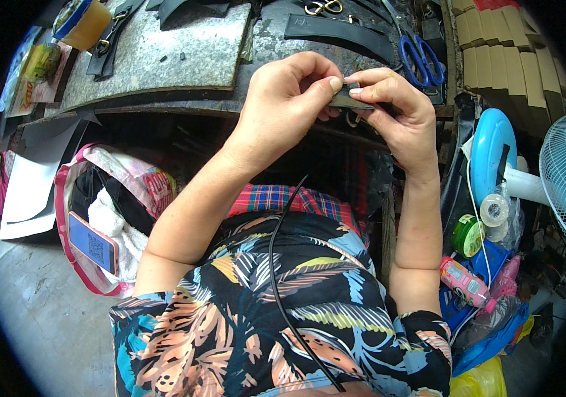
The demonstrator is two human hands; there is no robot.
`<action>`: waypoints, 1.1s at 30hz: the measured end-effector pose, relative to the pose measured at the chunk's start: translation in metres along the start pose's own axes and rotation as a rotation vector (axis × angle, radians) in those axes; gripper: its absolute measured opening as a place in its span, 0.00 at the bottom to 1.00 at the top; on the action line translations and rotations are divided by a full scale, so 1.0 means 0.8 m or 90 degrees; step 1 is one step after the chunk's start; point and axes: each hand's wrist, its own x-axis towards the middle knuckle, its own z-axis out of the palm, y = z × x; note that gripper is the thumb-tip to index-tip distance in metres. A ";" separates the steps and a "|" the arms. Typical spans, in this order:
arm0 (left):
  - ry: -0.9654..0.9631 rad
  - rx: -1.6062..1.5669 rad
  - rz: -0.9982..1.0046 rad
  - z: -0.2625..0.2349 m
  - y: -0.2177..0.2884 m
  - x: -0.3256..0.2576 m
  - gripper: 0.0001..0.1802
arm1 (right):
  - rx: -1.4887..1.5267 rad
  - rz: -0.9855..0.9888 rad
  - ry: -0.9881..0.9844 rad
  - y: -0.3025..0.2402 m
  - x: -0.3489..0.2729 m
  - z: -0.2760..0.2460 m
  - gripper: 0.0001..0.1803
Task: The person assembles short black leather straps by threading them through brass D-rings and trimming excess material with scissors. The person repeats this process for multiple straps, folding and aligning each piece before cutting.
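Note:
My left hand (289, 99) and my right hand (398, 112) meet above the near edge of a worn workbench (164, 59). Together they pinch a small dark strap piece (348, 100) between thumbs and fingertips. A brass ring (352, 120) hangs just under the piece, partly hidden by my right fingers. Both forearms rise from my lap, which is covered by patterned cloth.
Blue-handled scissors (420, 61) and black straps (339, 32) lie on the bench behind my hands. A bag with a phone (92, 243) stands at my left. At my right are a blue fan (494, 149), tape rolls (494, 210) and a pink bottle (465, 281).

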 end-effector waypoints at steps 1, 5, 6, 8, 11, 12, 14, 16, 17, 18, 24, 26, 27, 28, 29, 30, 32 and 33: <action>-0.005 -0.002 0.004 -0.001 0.000 0.000 0.08 | 0.011 -0.003 -0.004 -0.001 0.001 -0.001 0.14; -0.035 -0.068 -0.020 -0.006 0.000 0.006 0.09 | 0.105 0.043 0.028 -0.008 0.003 -0.001 0.12; -0.033 -0.095 -0.015 -0.008 0.000 0.007 0.09 | 0.149 0.069 0.045 -0.010 0.003 0.001 0.11; -0.044 -0.177 -0.021 -0.010 0.002 0.006 0.12 | 0.113 0.068 0.108 -0.014 0.005 0.007 0.08; -0.009 -0.147 0.031 -0.006 0.004 0.000 0.15 | 0.169 0.052 0.191 -0.016 0.009 0.019 0.07; -0.026 -0.098 0.050 -0.004 0.005 -0.005 0.17 | 0.192 0.064 0.207 -0.018 0.009 0.022 0.07; -0.001 -0.086 0.082 0.001 0.006 -0.010 0.16 | 0.219 0.085 0.207 -0.022 0.008 0.024 0.09; 0.001 -0.106 0.015 -0.005 0.008 -0.013 0.13 | 0.228 0.105 0.158 -0.025 0.009 0.023 0.08; 0.004 -0.135 -0.045 -0.010 0.010 -0.014 0.12 | 0.237 0.109 0.132 -0.026 0.009 0.021 0.08; 0.009 -0.111 -0.042 -0.012 0.011 -0.014 0.11 | 0.297 0.146 0.133 -0.028 0.009 0.016 0.08; 0.004 0.025 0.019 -0.010 0.018 -0.016 0.09 | 0.372 0.307 0.030 -0.022 0.012 0.000 0.09; 0.017 0.057 0.030 -0.009 0.021 -0.017 0.09 | 0.317 0.263 -0.018 -0.020 0.011 -0.002 0.11; 0.024 0.073 0.037 -0.009 0.023 -0.018 0.08 | 0.295 0.278 -0.032 -0.020 0.010 -0.004 0.11; 0.018 0.087 0.036 -0.009 0.024 -0.019 0.08 | 0.286 0.282 -0.053 -0.020 0.010 -0.006 0.10; 0.013 0.101 0.036 -0.009 0.025 -0.021 0.08 | 0.273 0.285 -0.068 -0.019 0.010 -0.008 0.10; 0.008 0.111 0.051 -0.009 0.025 -0.021 0.07 | 0.274 0.279 -0.070 -0.021 0.008 -0.008 0.10; 0.002 0.116 0.084 -0.009 0.024 -0.020 0.07 | 0.244 0.261 -0.057 -0.023 0.004 -0.006 0.08; -0.002 0.115 0.098 -0.008 0.022 -0.019 0.07 | 0.243 0.242 -0.051 -0.023 0.003 -0.004 0.08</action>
